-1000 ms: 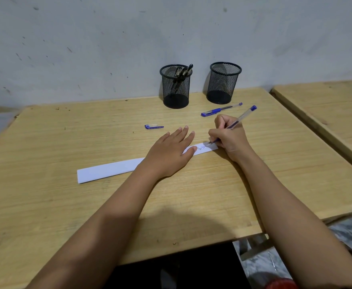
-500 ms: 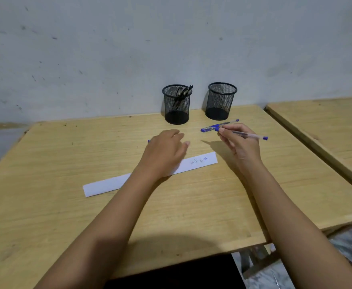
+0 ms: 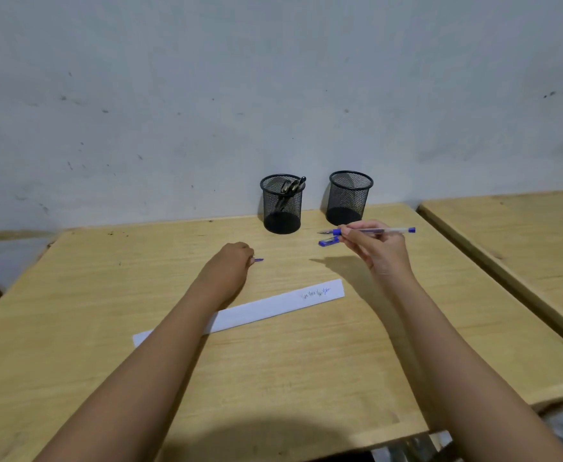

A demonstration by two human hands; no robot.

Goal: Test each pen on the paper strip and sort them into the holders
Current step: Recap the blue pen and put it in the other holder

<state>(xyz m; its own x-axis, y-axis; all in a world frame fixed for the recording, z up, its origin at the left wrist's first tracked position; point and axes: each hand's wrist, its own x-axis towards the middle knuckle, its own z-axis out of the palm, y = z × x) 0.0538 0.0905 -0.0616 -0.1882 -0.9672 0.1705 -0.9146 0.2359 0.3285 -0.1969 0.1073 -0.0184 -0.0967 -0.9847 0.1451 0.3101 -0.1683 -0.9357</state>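
Head | right hand (image 3: 378, 250) grips pen (image 3: 376, 231) | left hand (image 3: 230, 265) covers cap (image 3: 259, 260), grip unclear | second pen (image 3: 327, 242) half-hidden

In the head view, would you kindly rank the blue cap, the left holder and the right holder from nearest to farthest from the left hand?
1. blue cap, at the left hand's fingertips.
2. left holder, behind the hand, with pens inside.
3. right holder, farther right, by the wall.

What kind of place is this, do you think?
Probably a plain classroom or study room: a bare wooden desk with a second desk beside it, against a scuffed painted wall, and a mesh holder with pens next to a second mesh holder.
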